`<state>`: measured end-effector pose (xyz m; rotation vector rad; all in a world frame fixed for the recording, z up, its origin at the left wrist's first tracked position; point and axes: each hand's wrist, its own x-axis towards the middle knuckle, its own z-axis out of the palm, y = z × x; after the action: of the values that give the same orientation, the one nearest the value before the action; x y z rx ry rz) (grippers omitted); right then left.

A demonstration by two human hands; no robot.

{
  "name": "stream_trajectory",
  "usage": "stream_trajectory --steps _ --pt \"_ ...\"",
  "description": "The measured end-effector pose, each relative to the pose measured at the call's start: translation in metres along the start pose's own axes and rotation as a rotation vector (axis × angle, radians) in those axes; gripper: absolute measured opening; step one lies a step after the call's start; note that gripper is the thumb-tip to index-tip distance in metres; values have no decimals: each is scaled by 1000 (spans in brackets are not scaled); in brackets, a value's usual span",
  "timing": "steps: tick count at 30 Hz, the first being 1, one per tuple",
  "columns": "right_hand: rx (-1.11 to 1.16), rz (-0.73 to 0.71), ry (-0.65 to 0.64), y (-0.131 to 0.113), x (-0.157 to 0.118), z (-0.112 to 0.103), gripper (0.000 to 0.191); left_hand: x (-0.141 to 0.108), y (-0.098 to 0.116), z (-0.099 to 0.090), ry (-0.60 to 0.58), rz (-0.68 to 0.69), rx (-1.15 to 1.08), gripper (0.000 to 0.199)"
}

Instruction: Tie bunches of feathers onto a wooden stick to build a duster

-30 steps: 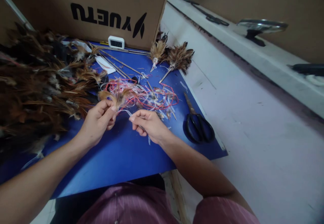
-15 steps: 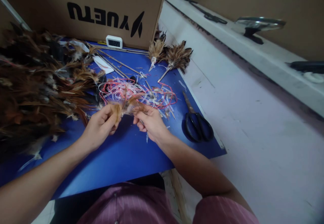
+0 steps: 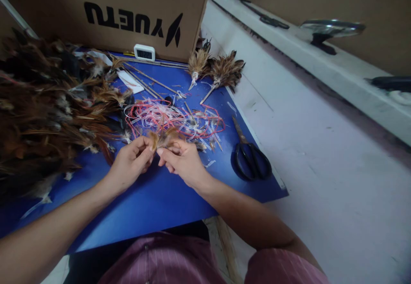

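Compared with a second ago, the right hand (image 3: 183,160) has moved in beside the left hand (image 3: 130,164); a gap with a pale strip across it lay between them then, and now their fingertips all but meet at the tuft (image 3: 167,137). That small bunch of brown feathers sits just above the near part of the blue table (image 3: 138,211), pinched between the left thumb and fingers. Right-hand fingers are bent in close at its base, but whether they grip feathers or strip I cannot tell. Just beyond the hands lies a tangle of pink and white strips (image 3: 160,113). Scissors (image 3: 245,145) lie to the right, well apart from the hands, blades pointing far. On the left, a big pile (image 3: 64,115) of brown and black feathers covers much of the table. At the far right rest two dusters (image 3: 224,70), side by side, and toward the far edge are thin sticks (image 3: 154,78), white paper (image 3: 130,82) and a small clock (image 3: 144,53) before a box (image 3: 105,38).
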<state>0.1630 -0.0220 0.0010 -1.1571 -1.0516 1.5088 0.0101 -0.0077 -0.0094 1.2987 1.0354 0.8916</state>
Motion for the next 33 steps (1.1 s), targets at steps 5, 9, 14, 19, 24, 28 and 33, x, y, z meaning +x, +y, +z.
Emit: stream_trajectory --steps 5,9,14,19,24,28,33 --pt "-40 -49 10 2 0 0 20 0 1 -1 12 29 59 26" --pt "-99 -69 28 -1 -2 -1 28 -1 7 2 36 12 61 25" --pt "-100 -96 42 -1 -3 -1 29 -1 13 4 62 -79 -12 27" --pt "-115 -84 48 -1 -3 0 29 -1 12 4 36 -117 -70 29" --pt "-70 -52 47 2 -2 0 26 0 13 5 33 -51 -54 24" --pt "-21 -22 47 4 -1 1 25 0 8 6 80 14 -76 22" --pt "40 -16 16 6 -1 3 20 0 4 6 127 29 -53 18"
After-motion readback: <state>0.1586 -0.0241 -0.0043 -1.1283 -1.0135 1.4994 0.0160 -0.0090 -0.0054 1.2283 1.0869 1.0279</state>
